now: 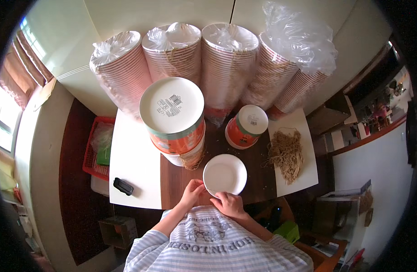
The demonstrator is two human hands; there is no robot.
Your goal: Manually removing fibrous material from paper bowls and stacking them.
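Fingers of left hand [191,192] curled, pinching near rim of small white bowl [225,174]; right hand [228,203] likewise closed on same rim, just beside. Bowl upside down on table [136,163], right at near edge. Beyond bowl to the left, tall stack of bowls [173,115]; beyond to the right, short stack [246,126]. Right of bowl, heap of strings [286,154]. Farther back, wrapped sleeves of bowls [217,59]. Far left of bowl, small black object [122,186].

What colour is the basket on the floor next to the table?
The basket is red, seen in the head view at the table's left side.
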